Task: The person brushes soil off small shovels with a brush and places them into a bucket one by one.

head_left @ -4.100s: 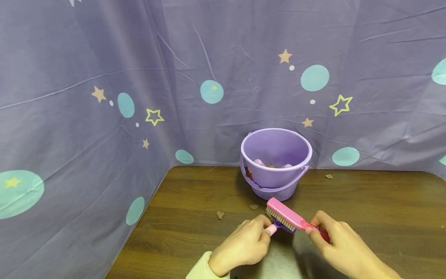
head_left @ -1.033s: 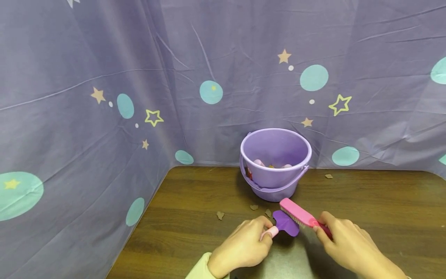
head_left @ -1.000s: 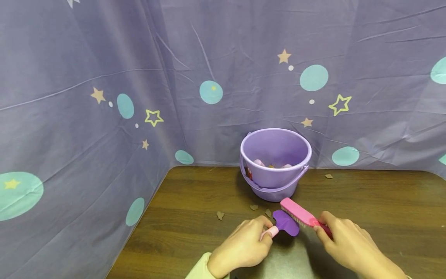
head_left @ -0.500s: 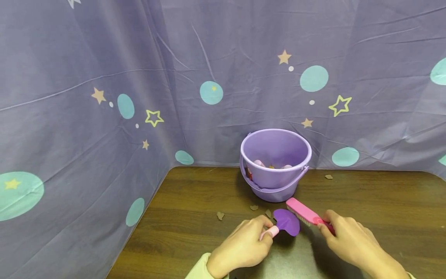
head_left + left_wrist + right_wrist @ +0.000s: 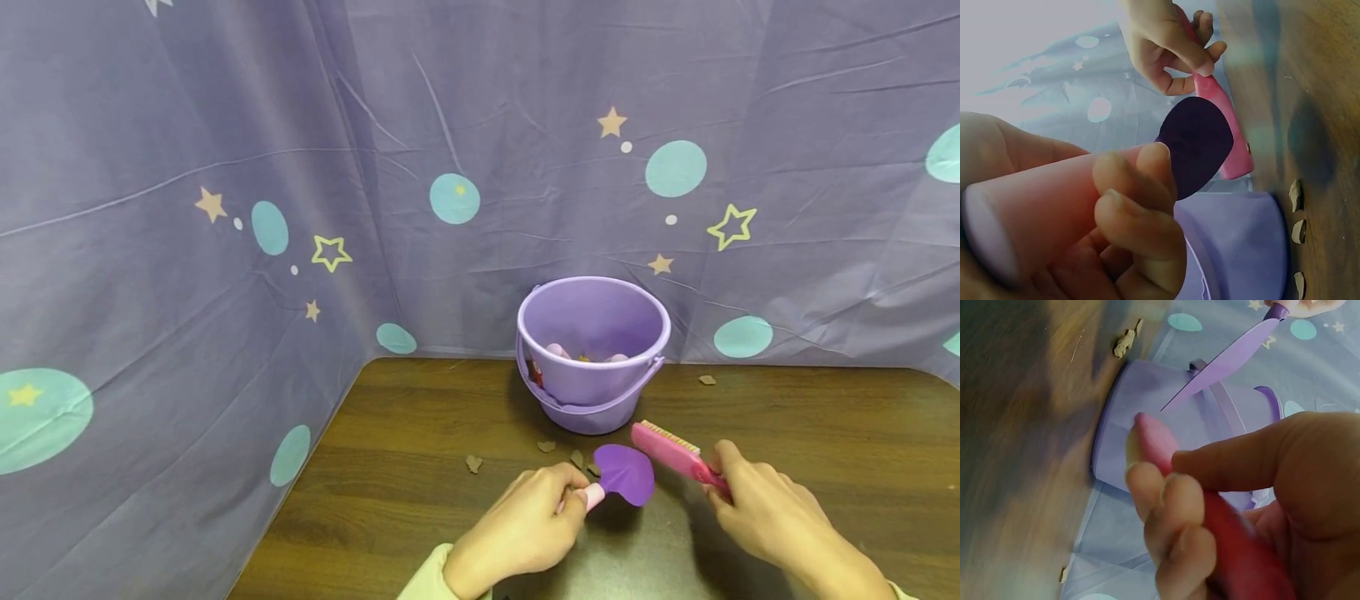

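Note:
My left hand [image 5: 521,527] grips the pink handle of a small purple toy shovel [image 5: 627,473]. The shovel's blade is held over the table in front of the bucket, and the left wrist view shows its dark underside. In my right hand [image 5: 772,512] is the handle of a pink brush [image 5: 671,450], its pale bristles turned up and away. The brush head lies just right of the blade. Small brown flakes [image 5: 577,458] lie on the table behind the shovel, one partly hidden near its blade. Fingers cover much of both handles.
A lilac bucket [image 5: 592,400] stands upright behind the tools, with light pink rounded things inside. Another brown flake [image 5: 474,463] lies to the left and a further flake [image 5: 707,380] to the bucket's right. A purple patterned curtain [image 5: 480,108] borders the wooden table [image 5: 825,433].
The brush has moved away from the shovel to the right, and its bristles have turned from down to up. The shovel's blade has shifted slightly right. The bucket has stayed put.

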Tool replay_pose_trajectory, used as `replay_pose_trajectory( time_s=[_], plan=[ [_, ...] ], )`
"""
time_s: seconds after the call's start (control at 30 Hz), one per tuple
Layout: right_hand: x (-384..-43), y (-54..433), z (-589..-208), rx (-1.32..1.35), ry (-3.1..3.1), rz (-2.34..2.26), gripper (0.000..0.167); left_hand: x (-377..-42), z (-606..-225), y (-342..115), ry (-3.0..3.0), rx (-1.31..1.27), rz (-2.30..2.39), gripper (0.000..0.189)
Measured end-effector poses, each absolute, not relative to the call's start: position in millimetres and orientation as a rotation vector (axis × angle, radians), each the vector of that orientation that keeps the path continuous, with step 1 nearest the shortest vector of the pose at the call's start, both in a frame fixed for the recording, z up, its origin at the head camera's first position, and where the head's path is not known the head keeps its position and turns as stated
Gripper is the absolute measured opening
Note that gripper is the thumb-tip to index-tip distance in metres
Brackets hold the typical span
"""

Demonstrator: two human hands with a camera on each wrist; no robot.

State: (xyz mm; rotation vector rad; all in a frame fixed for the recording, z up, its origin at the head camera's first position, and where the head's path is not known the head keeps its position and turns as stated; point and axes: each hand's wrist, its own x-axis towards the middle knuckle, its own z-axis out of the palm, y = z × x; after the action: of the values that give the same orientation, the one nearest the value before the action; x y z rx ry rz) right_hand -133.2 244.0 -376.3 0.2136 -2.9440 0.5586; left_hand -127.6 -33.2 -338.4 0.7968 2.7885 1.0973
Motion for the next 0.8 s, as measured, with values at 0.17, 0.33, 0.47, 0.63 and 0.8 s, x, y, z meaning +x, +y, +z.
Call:
replay_pose_trajectory(
  time_s=[0.17, 0.33, 0.47, 0.63, 0.8],
  plan=[
    [-134.7, 246.8, -376.1, 0.218, -2.985, 0.575, 0.019, -127.7, -337.5, -32.9, 2.796, 0.799, 1.091, 0.017],
    [-136.1, 249.4, -373.2, 0.173, -3.004, 0.561, 0.014, -128.7, -335.8, -33.3, 2.799, 0.776, 1.121, 0.018],
    [-137.0, 252.6, -371.1, 0.138, -2.996, 0.563, 0.009, -128.9, -334.0, -34.4, 2.790, 0.770, 1.156, 0.019],
    [-139.5, 259.5, -369.9, 0.110, -3.004, 0.547, 0.009, -128.0, -330.3, -36.2, 2.764, 0.780, 1.212, 0.020],
    [-142.2, 265.3, -370.6, 0.094, -3.007, 0.505, 0.009, -127.4, -326.4, -37.5, 2.734, 0.785, 1.281, 0.019]
  ],
)
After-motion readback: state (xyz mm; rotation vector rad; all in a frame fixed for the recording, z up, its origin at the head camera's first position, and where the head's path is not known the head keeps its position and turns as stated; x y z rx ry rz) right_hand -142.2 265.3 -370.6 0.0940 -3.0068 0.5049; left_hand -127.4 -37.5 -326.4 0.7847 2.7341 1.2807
